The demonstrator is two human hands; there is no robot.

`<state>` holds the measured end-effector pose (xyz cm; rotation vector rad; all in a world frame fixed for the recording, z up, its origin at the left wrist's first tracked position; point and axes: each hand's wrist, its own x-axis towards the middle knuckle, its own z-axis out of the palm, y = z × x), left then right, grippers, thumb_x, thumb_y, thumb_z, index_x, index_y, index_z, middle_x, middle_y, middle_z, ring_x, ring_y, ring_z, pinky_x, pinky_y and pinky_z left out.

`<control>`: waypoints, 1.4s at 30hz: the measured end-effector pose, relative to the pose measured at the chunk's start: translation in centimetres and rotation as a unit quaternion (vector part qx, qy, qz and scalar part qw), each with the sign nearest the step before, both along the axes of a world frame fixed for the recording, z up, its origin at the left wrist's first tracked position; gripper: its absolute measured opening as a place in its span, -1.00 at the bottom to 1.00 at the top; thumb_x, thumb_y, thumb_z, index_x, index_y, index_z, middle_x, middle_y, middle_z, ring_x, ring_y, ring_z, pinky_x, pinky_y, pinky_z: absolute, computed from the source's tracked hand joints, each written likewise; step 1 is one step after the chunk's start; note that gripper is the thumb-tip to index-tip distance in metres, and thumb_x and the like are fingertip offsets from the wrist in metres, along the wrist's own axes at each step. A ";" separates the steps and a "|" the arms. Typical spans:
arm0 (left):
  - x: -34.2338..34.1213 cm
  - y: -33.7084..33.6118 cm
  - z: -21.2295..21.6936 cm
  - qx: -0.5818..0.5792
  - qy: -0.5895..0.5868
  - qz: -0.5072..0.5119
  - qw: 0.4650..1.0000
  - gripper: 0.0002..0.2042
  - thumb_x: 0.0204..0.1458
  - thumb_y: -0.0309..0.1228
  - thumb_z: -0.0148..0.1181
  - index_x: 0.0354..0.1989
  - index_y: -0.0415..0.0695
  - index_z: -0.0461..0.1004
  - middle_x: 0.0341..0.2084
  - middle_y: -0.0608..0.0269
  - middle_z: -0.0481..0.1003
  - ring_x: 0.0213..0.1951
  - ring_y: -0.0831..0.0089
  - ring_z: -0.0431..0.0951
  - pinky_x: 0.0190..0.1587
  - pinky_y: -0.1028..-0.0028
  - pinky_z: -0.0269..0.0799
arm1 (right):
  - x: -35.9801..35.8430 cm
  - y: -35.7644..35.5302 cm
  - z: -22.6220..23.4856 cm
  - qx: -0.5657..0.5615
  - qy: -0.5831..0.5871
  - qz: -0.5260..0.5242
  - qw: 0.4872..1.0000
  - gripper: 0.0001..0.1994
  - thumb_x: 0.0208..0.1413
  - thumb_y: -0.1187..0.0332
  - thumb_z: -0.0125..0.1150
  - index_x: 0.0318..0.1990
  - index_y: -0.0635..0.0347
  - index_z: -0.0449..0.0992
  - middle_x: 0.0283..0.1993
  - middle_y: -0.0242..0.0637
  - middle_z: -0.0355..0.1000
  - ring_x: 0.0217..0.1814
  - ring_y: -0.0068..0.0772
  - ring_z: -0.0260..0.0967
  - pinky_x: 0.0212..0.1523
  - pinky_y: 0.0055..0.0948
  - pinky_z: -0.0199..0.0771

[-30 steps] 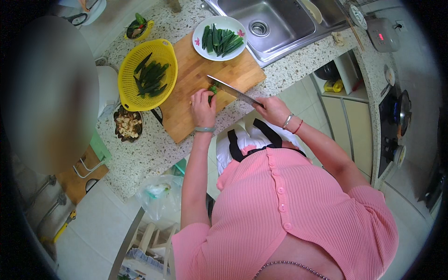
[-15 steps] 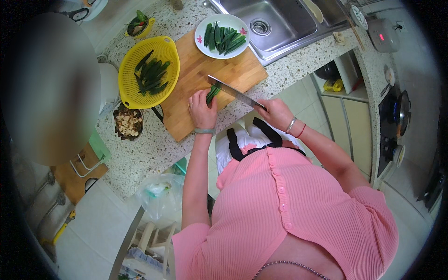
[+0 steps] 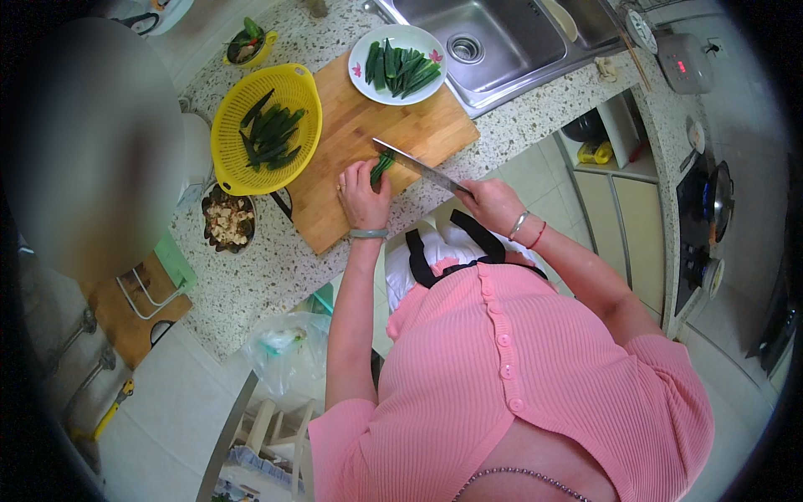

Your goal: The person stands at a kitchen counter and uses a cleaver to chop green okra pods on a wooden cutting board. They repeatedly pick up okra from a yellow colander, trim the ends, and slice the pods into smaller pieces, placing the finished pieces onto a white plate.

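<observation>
On the wooden cutting board [image 3: 339, 125], my left hand [image 3: 363, 196] presses a small bunch of green okra [image 3: 383, 167] down with curled fingers. A long kitchen knife [image 3: 422, 170] has its handle closed in my right hand [image 3: 492, 207]. Its blade slants up and left across the board, against the far end of the okra. Cut okra pieces [image 3: 403, 71] lie on a white plate [image 3: 360, 86] at the board's far edge. Whole okra pods [image 3: 273, 134] rest in a yellow colander [image 3: 222, 138] overlapping the board's left side.
A dark bowl [image 3: 209, 236] of chopped pale food stands left of the board. Behind the colander is a small yellow basket [image 3: 266, 52] with peppers. At the far right are a steel sink [image 3: 519, 58] and a stove with a pan [image 3: 719, 201]. A plastic bag [image 3: 288, 356] hangs below the counter edge.
The knife blade has tipped slightly and its near end has shifted a little left with my right hand. My left hand stays almost in place on the okra.
</observation>
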<state>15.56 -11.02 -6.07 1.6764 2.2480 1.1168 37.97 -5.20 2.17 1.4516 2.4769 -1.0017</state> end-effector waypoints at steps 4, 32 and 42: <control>-0.1 -0.1 -0.2 -0.019 -0.003 -0.001 1.000 -0.76 -0.12 -0.43 0.28 -0.22 -0.09 0.52 -0.23 0.16 0.43 -0.13 0.16 0.40 -0.08 0.23 0.33 | -1.0 0.3 -0.4 -0.015 -0.009 0.005 1.000 -0.77 0.16 0.22 0.05 -0.34 0.15 0.55 -0.44 -0.01 0.48 -0.37 0.09 0.45 -0.34 0.01 0.44; -1.3 3.8 6.0 -0.119 -0.173 -0.150 0.966 -0.68 -0.06 -0.27 0.33 -0.14 -0.12 0.58 -0.20 0.15 0.56 -0.17 0.27 0.50 -0.06 0.36 0.38 | 3.8 3.0 2.3 0.294 0.031 0.116 0.948 -0.65 0.00 0.37 0.15 0.00 -0.10 0.48 -0.47 -0.39 0.42 -0.46 -0.32 0.45 -0.42 -0.33 0.40; -5.5 -4.4 6.2 -0.143 -0.559 0.013 0.817 -0.79 0.12 -0.40 0.20 -0.11 -0.18 0.54 -0.35 0.35 0.54 -0.36 0.67 0.46 -0.28 0.67 0.36 | -0.1 2.6 3.7 0.253 0.110 0.247 0.929 -0.68 -0.06 0.35 0.24 -0.08 -0.10 0.51 -0.51 -0.39 0.40 -0.49 -0.35 0.44 -0.47 -0.36 0.38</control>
